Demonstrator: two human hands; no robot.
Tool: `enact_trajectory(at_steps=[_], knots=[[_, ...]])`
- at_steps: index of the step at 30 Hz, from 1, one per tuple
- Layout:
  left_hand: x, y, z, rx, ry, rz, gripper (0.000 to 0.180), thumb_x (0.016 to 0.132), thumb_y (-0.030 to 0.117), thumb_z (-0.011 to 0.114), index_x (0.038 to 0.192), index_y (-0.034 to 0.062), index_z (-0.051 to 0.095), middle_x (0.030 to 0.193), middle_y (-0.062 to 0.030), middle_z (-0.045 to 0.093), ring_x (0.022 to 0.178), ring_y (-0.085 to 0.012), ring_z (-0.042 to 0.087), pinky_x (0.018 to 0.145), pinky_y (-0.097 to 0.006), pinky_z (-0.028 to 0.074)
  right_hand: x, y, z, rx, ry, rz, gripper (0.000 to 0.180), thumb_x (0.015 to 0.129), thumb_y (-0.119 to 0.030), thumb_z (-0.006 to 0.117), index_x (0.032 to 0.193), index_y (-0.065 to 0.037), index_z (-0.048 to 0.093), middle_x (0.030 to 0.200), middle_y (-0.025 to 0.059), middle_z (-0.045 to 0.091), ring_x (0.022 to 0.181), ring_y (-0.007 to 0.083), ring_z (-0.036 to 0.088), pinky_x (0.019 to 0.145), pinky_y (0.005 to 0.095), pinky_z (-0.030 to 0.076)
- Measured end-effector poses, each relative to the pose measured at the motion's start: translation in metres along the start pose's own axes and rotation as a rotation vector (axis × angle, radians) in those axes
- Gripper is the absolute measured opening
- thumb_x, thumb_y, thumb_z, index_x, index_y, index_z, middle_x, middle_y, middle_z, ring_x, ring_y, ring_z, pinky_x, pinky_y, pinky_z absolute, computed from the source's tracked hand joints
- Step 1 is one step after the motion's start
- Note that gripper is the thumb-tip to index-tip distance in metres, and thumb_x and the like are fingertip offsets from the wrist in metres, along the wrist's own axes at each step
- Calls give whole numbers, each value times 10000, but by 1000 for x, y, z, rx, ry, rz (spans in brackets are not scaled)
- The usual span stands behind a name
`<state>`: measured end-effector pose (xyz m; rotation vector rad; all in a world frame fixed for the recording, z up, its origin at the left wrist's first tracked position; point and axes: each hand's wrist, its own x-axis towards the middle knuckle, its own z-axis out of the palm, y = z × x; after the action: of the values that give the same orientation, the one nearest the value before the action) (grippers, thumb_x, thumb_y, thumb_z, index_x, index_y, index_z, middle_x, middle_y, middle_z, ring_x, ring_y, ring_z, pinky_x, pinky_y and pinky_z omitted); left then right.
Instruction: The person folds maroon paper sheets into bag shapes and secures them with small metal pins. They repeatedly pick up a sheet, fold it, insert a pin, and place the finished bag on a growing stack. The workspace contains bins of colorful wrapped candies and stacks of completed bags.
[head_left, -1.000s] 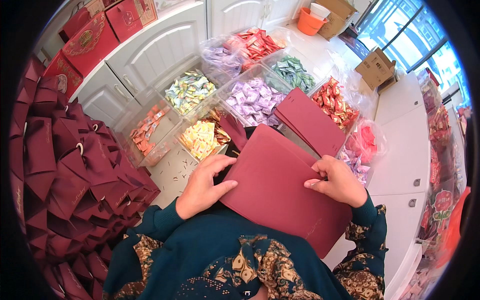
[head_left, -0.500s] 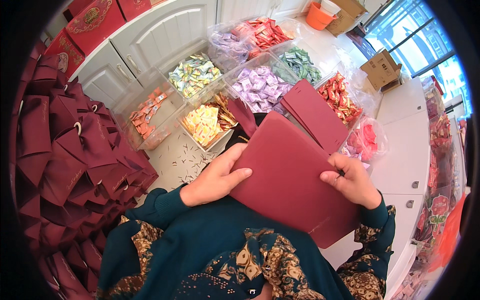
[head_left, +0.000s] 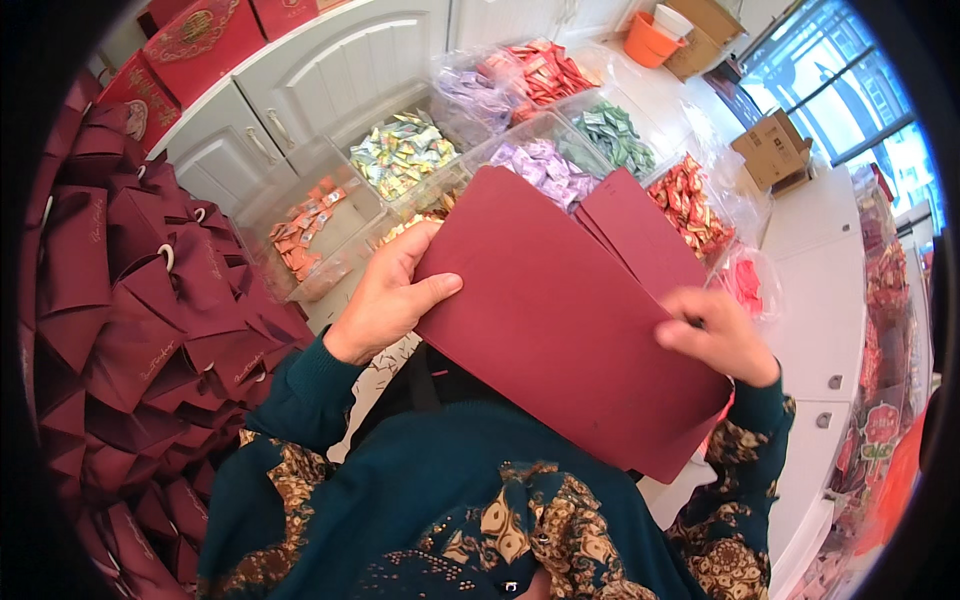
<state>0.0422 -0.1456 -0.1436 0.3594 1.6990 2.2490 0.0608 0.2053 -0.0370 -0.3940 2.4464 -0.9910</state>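
Note:
Across my lap I hold a flat-folded maroon gift box [head_left: 560, 310], tilted, with its plain face toward me. My left hand [head_left: 392, 295] is closed on its upper left edge, thumb on the front and fingers hidden behind. At the opposite edge my right hand [head_left: 718, 332] pinches the card, its curled fingers slightly blurred. Just beyond the held piece, more flat maroon card pieces [head_left: 650, 225] lie on top of the bins.
Clear bins of small wrapped packets stand ahead: yellow-green [head_left: 402, 155], purple [head_left: 545, 172], green [head_left: 615, 137], red [head_left: 690, 205], orange [head_left: 305, 230]. Folded maroon boxes [head_left: 150, 290] with white handles pile up at left. White cabinets [head_left: 340, 70] line the back; an orange bucket [head_left: 652, 42] stands far off.
The held gift box has shifted left and turned, so its printed lettering no longer shows. My left hand moved left and up with it; my right hand moved slightly right.

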Motion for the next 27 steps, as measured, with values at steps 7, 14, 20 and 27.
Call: enact_trajectory(at_steps=[7, 14, 20, 27], knots=[[15, -3, 9, -112, 25, 319, 387, 904, 5, 633, 1267, -8, 501, 1177, -52, 597, 1078, -113, 569, 945, -289, 466, -105, 68, -5, 488, 609, -207, 249, 802, -219, 764, 860, -26, 618, 789, 43, 582, 751, 142, 519, 688, 289, 426], [23, -40, 27, 2, 63, 376, 363, 932, 84, 641, 1253, 37, 478, 1211, -77, 573, 1112, -150, 552, 974, -340, 451, -81, 77, 65, 907, 1009, -646, 346, 858, -383, 740, 940, -124, 526, 839, 5, 471, 803, 160, 407, 743, 304, 343], [19, -43, 22, -9, 17, 379, 314, 972, 122, 587, 1253, 15, 500, 1179, -58, 588, 1087, -136, 553, 967, -312, 435, -73, 80, 71, 668, 1129, -692, 306, 868, -318, 742, 964, -108, 542, 849, 15, 505, 817, 166, 455, 754, 306, 383], [7, 23, 33, -11, -6, 132, 281, 963, 86, 579, 1215, -38, 561, 1100, -52, 651, 976, -92, 603, 851, -269, 502, -93, 37, 59, 840, 1304, -151, 282, 988, -207, 592, 1191, -27, 515, 924, 37, 586, 791, 104, 532, 777, 249, 457]])
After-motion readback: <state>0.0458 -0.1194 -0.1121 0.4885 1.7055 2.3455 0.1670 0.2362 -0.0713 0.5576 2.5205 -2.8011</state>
